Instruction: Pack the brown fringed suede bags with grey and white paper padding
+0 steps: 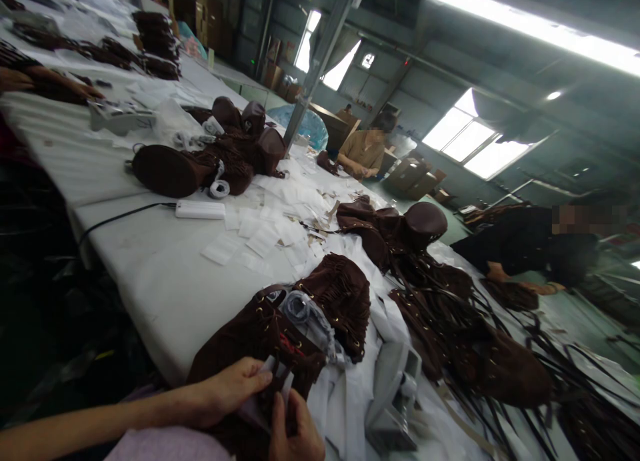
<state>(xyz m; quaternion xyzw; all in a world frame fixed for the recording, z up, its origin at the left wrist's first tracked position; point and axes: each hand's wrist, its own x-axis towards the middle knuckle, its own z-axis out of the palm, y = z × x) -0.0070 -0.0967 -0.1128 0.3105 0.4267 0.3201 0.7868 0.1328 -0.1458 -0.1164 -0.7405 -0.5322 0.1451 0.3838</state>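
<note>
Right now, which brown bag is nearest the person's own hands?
The front brown bag, its top showing a red patch; the left hand and right hand are at it, while other brown bags lie farther off.

Loose sheets (263, 239) lie between bags (350, 287) on the table (150, 267).

Right hand (295, 429) cropped, striped sleeve (15, 57) cropped

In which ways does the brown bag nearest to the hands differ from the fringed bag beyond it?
The left hand and right hand hold pale strips at the near bag; the fringed bag lies untouched. The near bag's visible side looks plain; the fringed bag shows dense fringe. Both are dark brown with gold-coloured eyelets.
</note>
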